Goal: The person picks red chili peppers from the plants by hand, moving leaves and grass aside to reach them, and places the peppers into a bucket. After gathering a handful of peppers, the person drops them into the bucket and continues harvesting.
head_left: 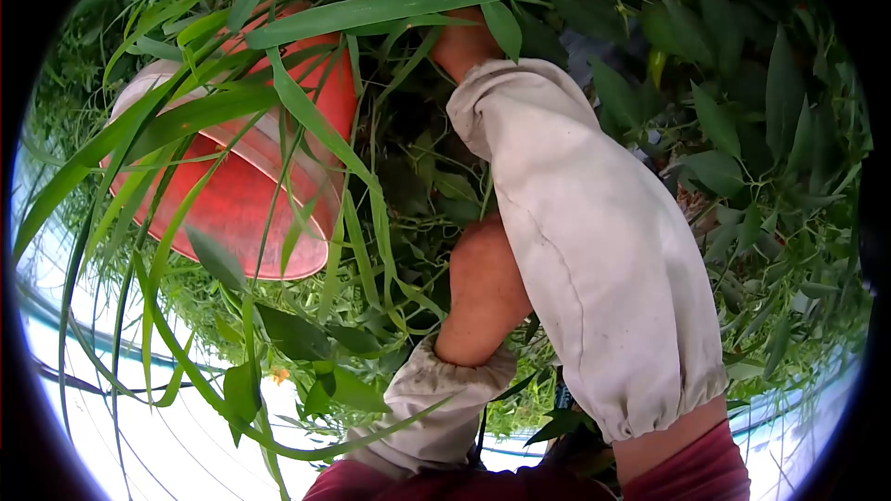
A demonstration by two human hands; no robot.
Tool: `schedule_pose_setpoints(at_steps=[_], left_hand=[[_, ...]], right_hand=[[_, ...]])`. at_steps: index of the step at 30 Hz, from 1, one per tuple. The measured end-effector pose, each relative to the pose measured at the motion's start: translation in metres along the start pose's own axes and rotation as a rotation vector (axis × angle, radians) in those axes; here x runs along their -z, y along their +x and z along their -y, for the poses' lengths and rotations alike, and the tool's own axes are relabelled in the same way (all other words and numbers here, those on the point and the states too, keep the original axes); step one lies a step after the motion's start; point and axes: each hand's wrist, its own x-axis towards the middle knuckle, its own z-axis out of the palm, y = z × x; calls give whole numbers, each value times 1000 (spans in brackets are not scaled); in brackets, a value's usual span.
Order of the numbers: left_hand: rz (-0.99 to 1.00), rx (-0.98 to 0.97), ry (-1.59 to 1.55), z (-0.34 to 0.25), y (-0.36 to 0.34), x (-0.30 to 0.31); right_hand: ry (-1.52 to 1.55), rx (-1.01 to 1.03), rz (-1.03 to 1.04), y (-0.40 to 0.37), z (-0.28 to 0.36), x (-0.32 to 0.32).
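On my feed, the bucket [209, 204] shows red with a chalky, whitish band and a pinkish rim. I see off-white oversleeves [594, 250], smudged greyish at the cuffs, against maroon clothing [691, 466]. Grass blades [399, 11] read bright green, broad leaves [784, 83] darker green.

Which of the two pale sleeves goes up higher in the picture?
The right sleeve. It stretches well up the picture and looks much longer; the left sleeve stays low, near the bottom edge.
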Motion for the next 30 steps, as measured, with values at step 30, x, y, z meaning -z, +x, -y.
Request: schedule_pose_setpoints(at_steps=[30], left_hand=[[-600,307,-1811,24,8,21]], right_hand=[[5,-222,271,-6,7,41]])
